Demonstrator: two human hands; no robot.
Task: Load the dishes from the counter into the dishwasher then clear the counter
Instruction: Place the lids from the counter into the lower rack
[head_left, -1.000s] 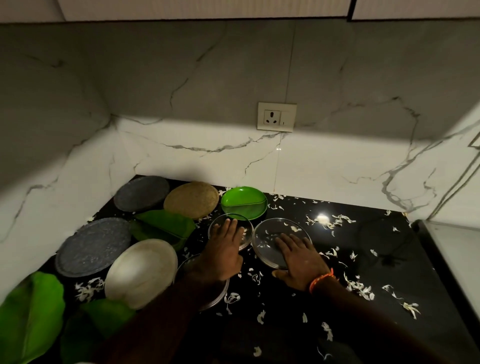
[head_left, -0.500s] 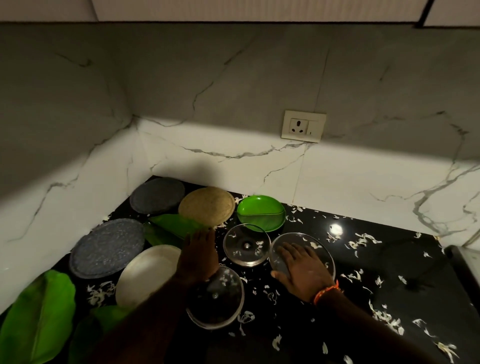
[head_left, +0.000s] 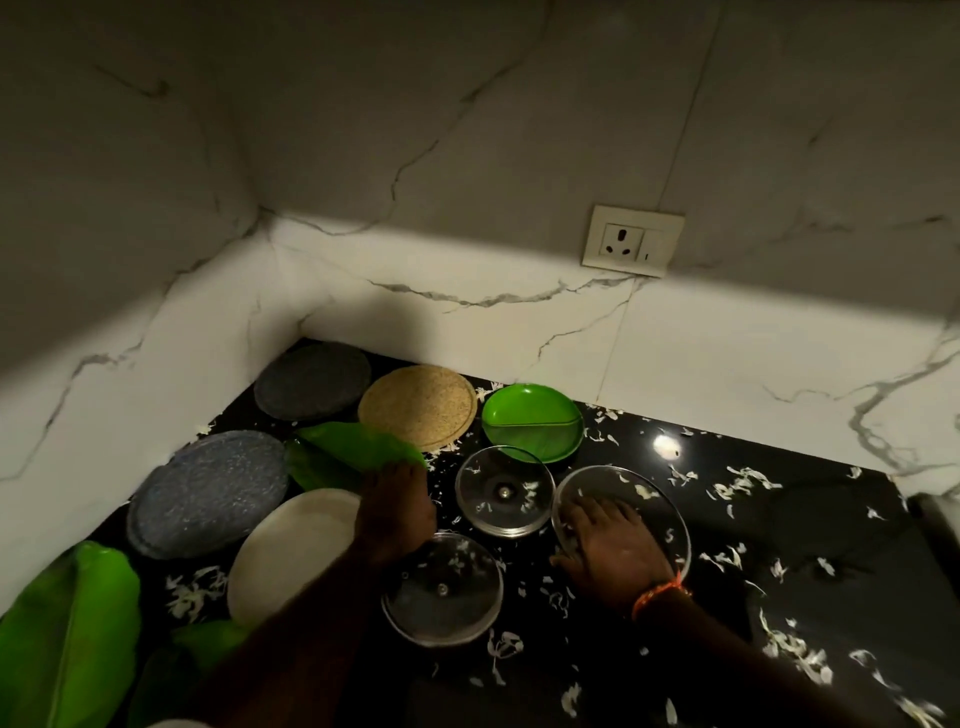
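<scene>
Dishes lie on a black counter (head_left: 779, 597) in a corner. My left hand (head_left: 397, 501) reaches to the edge of a green leaf-shaped plate (head_left: 348, 449); its fingertips are hidden, so the grip is unclear. My right hand (head_left: 610, 545) lies flat, fingers spread, in a large clear glass plate (head_left: 644, 493). A glass lid (head_left: 504, 491) sits between my hands, another glass lid (head_left: 441, 597) nearer me. Also here: a white plate (head_left: 291, 551), two grey plates (head_left: 208, 491) (head_left: 311, 379), a tan plate (head_left: 418, 405) and a green round plate (head_left: 532, 421).
White shreds (head_left: 748, 480) litter the counter, mostly on the right. Green leaf-shaped plates (head_left: 67, 634) lie at the near left. Marble walls close the left and back, with a socket (head_left: 631, 240) on the back wall. A ledge edge (head_left: 935, 519) shows at the right.
My left hand left the small glass lid and moved left and back to the green leaf-shaped plate. The right hand stayed on the large glass plate. The view shifted left.
</scene>
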